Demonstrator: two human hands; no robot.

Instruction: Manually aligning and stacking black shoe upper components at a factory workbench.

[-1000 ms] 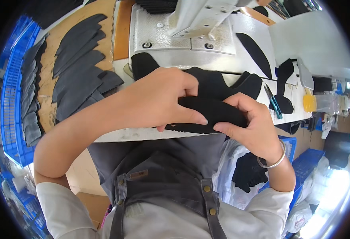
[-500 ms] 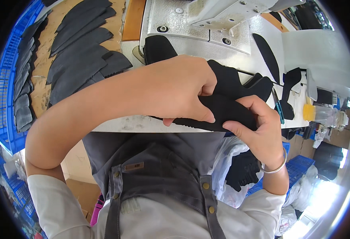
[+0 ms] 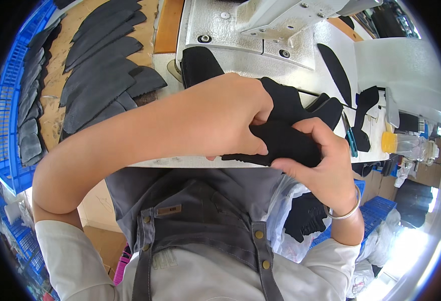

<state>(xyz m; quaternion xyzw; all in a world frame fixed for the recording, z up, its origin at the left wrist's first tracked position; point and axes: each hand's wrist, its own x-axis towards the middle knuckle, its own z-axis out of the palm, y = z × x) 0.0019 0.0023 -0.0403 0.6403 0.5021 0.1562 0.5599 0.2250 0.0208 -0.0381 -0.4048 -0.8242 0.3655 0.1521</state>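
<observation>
At the front edge of the white sewing machine table point(image 3: 173, 161), both hands grip a folded black fabric piece point(image 3: 296, 144). My left hand point(image 3: 235, 118) reaches across from the left and pinches the piece's left part, thumb on top and most fingers hidden beneath. Around its right end curls my right hand point(image 3: 326, 163), with the thumb along the near edge and the index finger over the far side. More black fabric point(image 3: 282, 100) lies just beyond the hands, and a rounded black end point(image 3: 200, 65) sticks out past my left wrist; whether these join the held piece cannot be told.
The white machine point(image 3: 275, 27) stands beyond the hands. Stacked dark cut pieces point(image 3: 100, 85) cover a board at left, beside a blue crate point(image 3: 7, 125). At right lie a teal pen-like tool point(image 3: 350, 135), a narrow black piece point(image 3: 365, 118) and a yellow-capped clear bottle point(image 3: 401, 142).
My right thumb has slid a little left along the near edge of the fabric. The left hand has shifted slightly, and less of its fingertip shows below the fabric.
</observation>
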